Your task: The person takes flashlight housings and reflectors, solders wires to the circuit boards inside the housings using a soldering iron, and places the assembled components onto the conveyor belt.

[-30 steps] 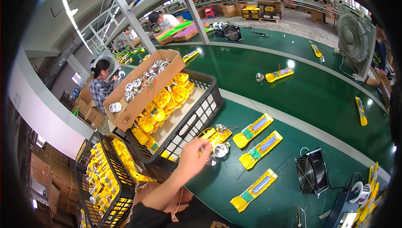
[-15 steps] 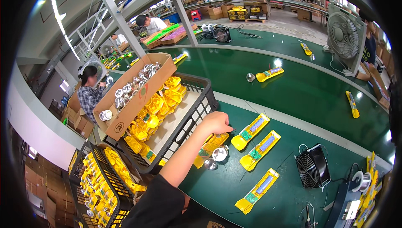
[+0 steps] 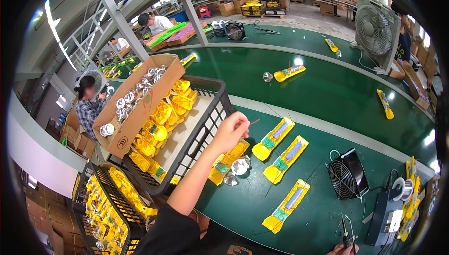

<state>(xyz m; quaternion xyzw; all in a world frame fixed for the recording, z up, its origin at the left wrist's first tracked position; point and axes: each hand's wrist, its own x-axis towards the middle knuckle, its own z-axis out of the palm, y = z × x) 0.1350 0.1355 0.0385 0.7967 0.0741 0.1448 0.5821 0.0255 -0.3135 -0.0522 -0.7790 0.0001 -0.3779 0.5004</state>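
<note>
My left hand [image 3: 231, 131] is closed in a pinch on a thin red wire [image 3: 254, 122], whose end sticks out past the fingertips. Just below it lies a yellow flashlight housing [image 3: 237, 151] with a green circuit board and two shiny reflectors [image 3: 241, 165] beside it. To its right, several yellow housings [image 3: 286, 159] with a blue-grey battery and green board rest on the green bench, thin wires poking out. At the lower edge my right hand [image 3: 343, 249] is closed around a soldering iron [image 3: 346, 234], tip upward; part of that hand is cut off.
A black crate [image 3: 196, 142] of yellow housings carries a cardboard box [image 3: 152, 105] of reflectors at left; another full crate [image 3: 105, 208] stands below. A small black fan [image 3: 348, 175], solder spool [image 3: 403, 188] and blue-grey soldering station [image 3: 383, 220] sit right. Beyond runs a green conveyor [image 3: 327, 86].
My left hand has lifted slightly off the housing, and the red wire now shows in its fingers. My right hand has come into view, gripping the soldering iron. The view has shifted slightly.
</note>
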